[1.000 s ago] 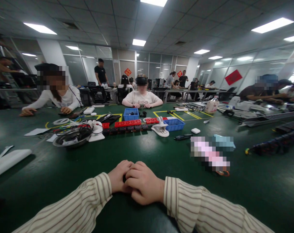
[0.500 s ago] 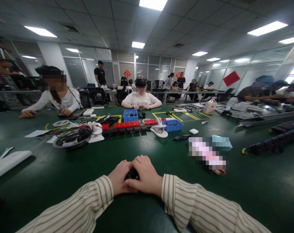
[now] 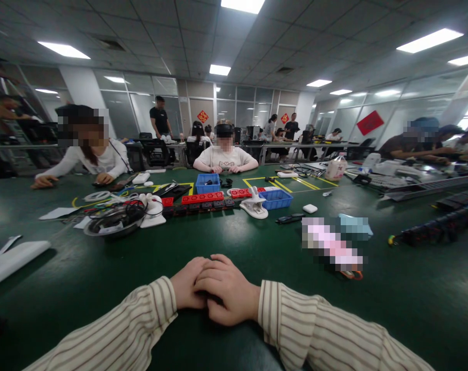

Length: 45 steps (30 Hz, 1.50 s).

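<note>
My left hand [image 3: 188, 283] and my right hand [image 3: 229, 290] meet close to me on the green tabletop [image 3: 133, 268]. The fingers of the right lie over those of the left. Both are curled round a small black object, which they now cover almost entirely; only a dark gap shows between the palms. A moment earlier its glossy dark surface was in sight, but its kind cannot be told. Striped cream sleeves [image 3: 129, 324] reach to both wrists.
Ahead stand a metal bowl [image 3: 120, 226] of cables, a red and black block row [image 3: 203, 200], a white clip base [image 3: 254, 206] and a blue bin [image 3: 276, 200]. To the right lie a pink pouch [image 3: 330, 242] and a white case [image 3: 310, 208]. People sit around the table.
My right hand has turned and slid left over the left hand, its fingers lowering. The black object, visible between my hands before, is now covered.
</note>
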Motion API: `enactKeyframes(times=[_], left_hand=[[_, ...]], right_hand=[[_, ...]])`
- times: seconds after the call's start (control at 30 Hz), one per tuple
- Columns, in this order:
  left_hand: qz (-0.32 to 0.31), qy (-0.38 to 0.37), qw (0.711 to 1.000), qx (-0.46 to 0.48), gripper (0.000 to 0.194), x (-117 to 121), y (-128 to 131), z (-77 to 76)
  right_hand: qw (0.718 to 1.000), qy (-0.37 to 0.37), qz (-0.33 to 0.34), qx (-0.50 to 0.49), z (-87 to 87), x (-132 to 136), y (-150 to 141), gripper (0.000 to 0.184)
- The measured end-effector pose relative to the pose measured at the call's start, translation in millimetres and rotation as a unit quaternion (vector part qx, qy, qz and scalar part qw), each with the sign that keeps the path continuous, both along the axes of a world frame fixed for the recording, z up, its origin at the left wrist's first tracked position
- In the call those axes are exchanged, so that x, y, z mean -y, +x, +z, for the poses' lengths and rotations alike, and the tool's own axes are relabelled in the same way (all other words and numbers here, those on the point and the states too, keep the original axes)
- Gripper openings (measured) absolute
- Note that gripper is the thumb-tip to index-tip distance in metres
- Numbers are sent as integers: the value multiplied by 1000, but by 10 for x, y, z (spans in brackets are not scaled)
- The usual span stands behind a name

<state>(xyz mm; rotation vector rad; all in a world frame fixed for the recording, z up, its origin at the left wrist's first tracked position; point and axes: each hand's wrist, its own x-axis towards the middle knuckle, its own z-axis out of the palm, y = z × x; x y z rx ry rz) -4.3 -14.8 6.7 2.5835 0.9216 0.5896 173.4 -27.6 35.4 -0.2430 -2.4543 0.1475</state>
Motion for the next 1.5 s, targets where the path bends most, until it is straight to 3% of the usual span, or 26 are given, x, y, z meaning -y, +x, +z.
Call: enactKeyframes(times=[0.4,0.5,0.6,0.67,0.8,0.97,1.03,1.23,1.4,1.5], left_hand=[[45,-55,997,-5,59,57,27,81],[70,-52,996,-19,63,93,69,144],[74,-51,996,-14,47,128,111,204],[70,-53,996,0,38,135,124,222],[58,-54,997,17,44,89,103,163],[42,-22,999,-4,31,-1,51,-4],[35,-11,999,3,35,-8,37,-30],[60,-59,996,12,58,46,27,80],[68,-63,996,7,41,45,58,104],[63,-58,996,15,35,34,68,94]], right_hand=[[990,-22,-121,-63,-106,-87,-10,56],[983,-24,-180,-35,-121,-74,-20,53],[977,-25,-213,14,-90,-36,-16,41],[978,-22,-208,29,-60,-12,-12,33],[988,-7,-149,24,-23,14,-9,17],[999,-9,-43,-10,-8,23,2,21],[998,-27,-31,-38,-8,14,9,24],[989,-54,-103,-91,-56,-56,4,44],[980,-53,-190,12,-46,-45,-14,37],[981,-40,-187,35,-15,-9,-17,27]])
